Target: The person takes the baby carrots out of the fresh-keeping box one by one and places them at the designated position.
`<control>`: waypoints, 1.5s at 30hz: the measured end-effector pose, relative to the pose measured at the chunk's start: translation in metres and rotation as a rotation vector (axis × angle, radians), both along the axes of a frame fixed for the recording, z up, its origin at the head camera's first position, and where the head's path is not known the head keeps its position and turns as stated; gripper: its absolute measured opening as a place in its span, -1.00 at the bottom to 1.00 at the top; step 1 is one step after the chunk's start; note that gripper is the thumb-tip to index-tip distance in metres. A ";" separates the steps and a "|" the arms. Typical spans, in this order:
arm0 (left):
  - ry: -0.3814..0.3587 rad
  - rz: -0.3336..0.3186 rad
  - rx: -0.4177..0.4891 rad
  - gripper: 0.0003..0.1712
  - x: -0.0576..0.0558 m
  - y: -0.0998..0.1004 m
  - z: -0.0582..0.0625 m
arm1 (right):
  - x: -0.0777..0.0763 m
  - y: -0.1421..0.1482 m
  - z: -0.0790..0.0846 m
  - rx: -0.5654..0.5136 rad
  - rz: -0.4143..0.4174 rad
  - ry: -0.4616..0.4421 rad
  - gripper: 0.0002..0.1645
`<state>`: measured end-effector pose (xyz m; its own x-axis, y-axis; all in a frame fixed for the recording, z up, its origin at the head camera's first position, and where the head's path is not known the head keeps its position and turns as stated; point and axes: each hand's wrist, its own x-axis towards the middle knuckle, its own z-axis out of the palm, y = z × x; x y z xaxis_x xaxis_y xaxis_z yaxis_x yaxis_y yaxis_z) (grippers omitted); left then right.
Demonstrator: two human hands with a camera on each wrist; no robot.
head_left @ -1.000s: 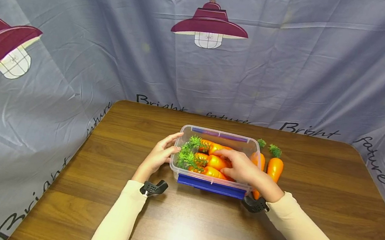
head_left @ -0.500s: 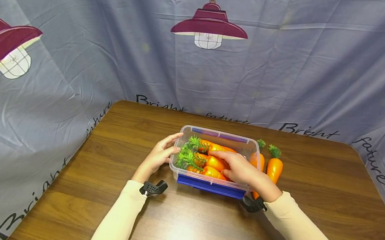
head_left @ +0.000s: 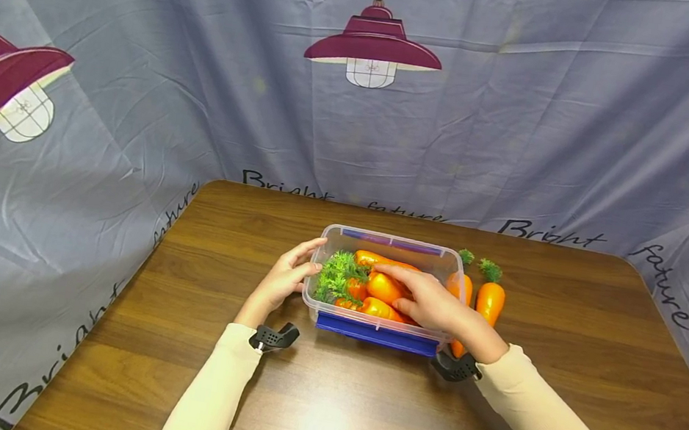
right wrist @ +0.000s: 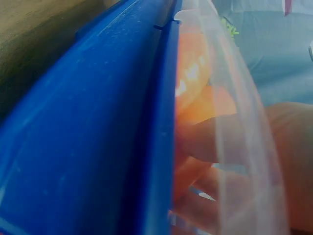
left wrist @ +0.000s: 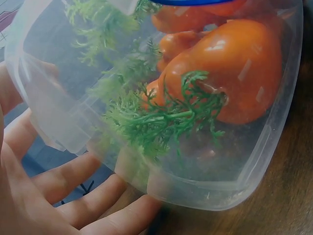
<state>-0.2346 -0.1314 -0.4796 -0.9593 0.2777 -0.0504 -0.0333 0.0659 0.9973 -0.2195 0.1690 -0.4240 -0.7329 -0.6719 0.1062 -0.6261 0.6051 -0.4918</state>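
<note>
Head view: right hand (head_left: 428, 299) pinches a carrot (head_left: 383, 289) inside the box (head_left: 382, 323); left hand (head_left: 283, 279), fingers apart, touches its nine-o'clock end. Overlapping leaves (head_left: 338, 273) could drag neighbouring carrots (head_left: 380, 309) askew.

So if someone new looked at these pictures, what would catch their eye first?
Probably the bright orange carrots in the clear box on the wooden table, their feathery green tops at its left end and the right hand gripping the middle one. Next, the two loose carrots just right of the box, then the maroon lamp pictured on the backdrop behind.
</note>
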 end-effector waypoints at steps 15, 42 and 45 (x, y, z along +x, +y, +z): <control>-0.003 -0.008 0.003 -0.31 0.000 0.000 0.001 | -0.004 0.016 0.013 -0.260 -0.099 -0.059 -0.18; 0.007 -0.015 0.011 -0.32 0.000 0.000 -0.001 | -0.004 0.067 0.036 -0.631 -0.453 -0.419 -0.17; 0.013 -0.021 0.014 -0.32 0.001 0.000 -0.001 | -0.002 0.081 0.037 -0.706 -0.457 -0.471 -0.20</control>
